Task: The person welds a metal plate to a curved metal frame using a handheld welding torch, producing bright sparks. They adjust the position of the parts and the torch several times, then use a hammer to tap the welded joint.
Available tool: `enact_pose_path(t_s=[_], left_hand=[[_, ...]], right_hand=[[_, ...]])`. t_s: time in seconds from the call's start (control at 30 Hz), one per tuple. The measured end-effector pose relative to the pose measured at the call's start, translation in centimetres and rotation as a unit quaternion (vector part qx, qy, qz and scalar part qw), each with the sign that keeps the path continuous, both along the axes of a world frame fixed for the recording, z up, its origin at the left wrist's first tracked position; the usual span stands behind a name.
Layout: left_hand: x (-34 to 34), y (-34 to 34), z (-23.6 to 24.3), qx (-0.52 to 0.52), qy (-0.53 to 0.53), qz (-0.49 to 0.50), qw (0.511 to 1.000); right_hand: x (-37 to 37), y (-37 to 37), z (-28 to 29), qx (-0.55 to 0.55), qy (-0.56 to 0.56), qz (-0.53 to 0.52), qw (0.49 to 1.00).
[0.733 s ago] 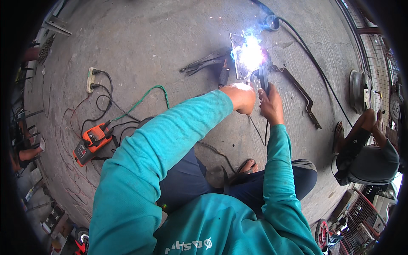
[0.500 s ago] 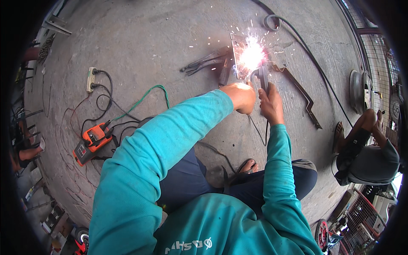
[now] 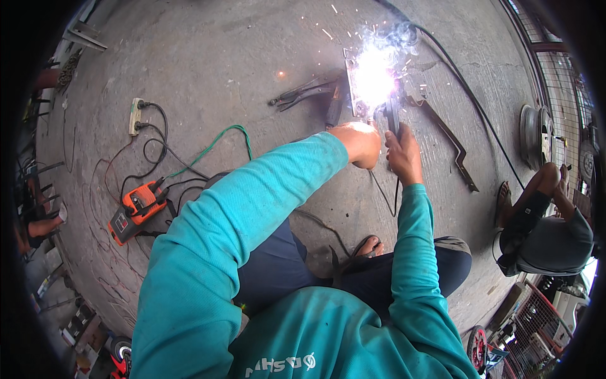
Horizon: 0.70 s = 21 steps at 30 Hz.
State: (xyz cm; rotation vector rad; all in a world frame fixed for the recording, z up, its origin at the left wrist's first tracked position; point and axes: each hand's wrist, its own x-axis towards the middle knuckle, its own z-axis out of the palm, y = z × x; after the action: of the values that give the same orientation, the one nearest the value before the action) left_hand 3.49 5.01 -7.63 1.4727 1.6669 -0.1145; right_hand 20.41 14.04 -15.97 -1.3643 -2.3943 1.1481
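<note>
A white glare with sparks and smoke burns over a small metal plate (image 3: 359, 108), whose left and lower edges show. My right hand (image 3: 404, 155) is closed around a dark bar-like tool (image 3: 392, 114) that reaches up to the glare; a thin cable (image 3: 383, 197) loops below both hands. Just beside it, my left hand (image 3: 357, 144) is a closed fist under the plate, and what it grips is hidden. Left of the plate lie locking pliers (image 3: 303, 98) and a dark block-like piece (image 3: 334, 108). To the right rests a bent flat metal bar (image 3: 449, 134).
On the floor at left sits an orange welding machine (image 3: 137, 211), wired to a power strip (image 3: 135, 117). A thick black cable (image 3: 464, 85) curves down the right side. A wheel rim (image 3: 533, 136) and a seated person (image 3: 546, 237) are at far right; another person's leg (image 3: 47, 227) shows at far left.
The glare has grown larger and whiter, covering more of the plate, and smoke now rises to its upper right. Both hands have barely moved.
</note>
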Motion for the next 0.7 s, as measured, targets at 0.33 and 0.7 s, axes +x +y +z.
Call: enact_pose_path(t_s=[0.33,0.7], left_hand=[[0.1,0.1,0.4,-0.005,-0.009,-0.002,1.000],[0.0,0.5,0.1,-0.024,-0.014,-0.018,0.999]], right_hand=[[0.1,0.0,0.1,-0.036,0.021,-0.008,0.999],[-0.5,-0.2,1.1,-0.052,-0.013,-0.028,0.998]])
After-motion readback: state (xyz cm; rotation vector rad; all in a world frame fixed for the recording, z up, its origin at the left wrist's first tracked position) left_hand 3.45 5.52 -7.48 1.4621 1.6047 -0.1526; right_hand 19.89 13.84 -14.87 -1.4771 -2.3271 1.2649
